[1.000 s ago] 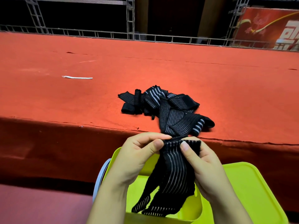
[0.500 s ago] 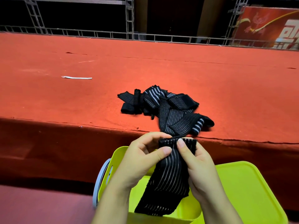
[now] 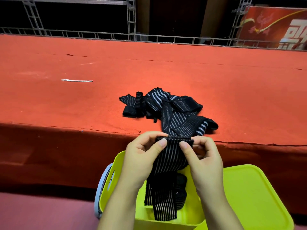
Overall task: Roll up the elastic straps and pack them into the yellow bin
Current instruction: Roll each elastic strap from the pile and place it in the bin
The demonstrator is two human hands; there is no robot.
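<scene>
A black elastic strap with thin white stripes [image 3: 167, 165] hangs from both hands down into the yellow bin [image 3: 119, 166]. My left hand [image 3: 141, 156] pinches its folded top end at the left, and my right hand [image 3: 202, 156] pinches the same end at the right. A rolled black strap [image 3: 181, 190] lies inside the bin, partly hidden by the hanging strap. A loose pile of more black striped straps [image 3: 167, 108] lies on the red stage edge just beyond my hands.
The red carpeted stage [image 3: 166, 70] runs across the view, its front edge just behind my hands. A white strip [image 3: 77, 80] lies on it at the left. The bin's yellow lid [image 3: 254, 193] sits at the right. A white-rimmed round object [image 3: 102, 190] stands against the bin's left side.
The strap's top end has been folded over tighter between my fingers. Its loose tail now hangs straighter and lower into the bin. The pile on the stage has not moved.
</scene>
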